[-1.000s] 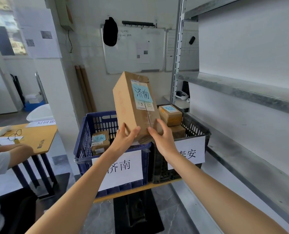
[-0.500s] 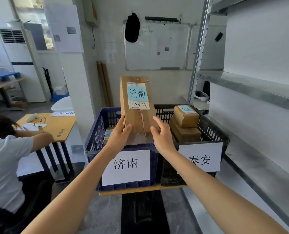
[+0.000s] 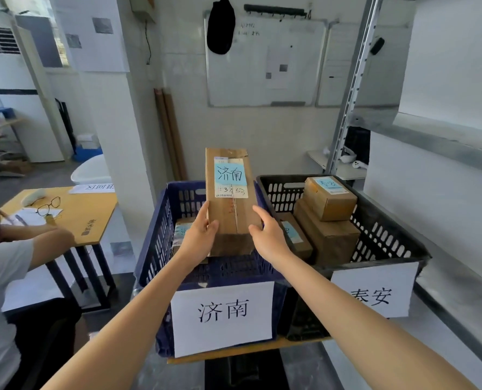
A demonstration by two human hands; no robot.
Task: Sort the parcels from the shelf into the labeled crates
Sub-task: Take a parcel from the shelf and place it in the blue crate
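The tall brown cardboard parcel (image 3: pixel 230 215) with a blue label stands upright over the blue plastic crate (image 3: pixel 155 237). The left hand (image 3: pixel 199 240) and right hand (image 3: pixel 269 239) grip its lower sides, thumbs in front. A black plastic crate (image 3: pixel 386 237) sits just beside.

Two bare forearms (image 3: pixel 138 319) seen in front of the blue crate (image 3: pixel 155 249).
The left hand (image 3: pixel 199 239) and the right hand (image 3: pixel 270 240) are uncovered, and each forearm is bare along all the length that shows.
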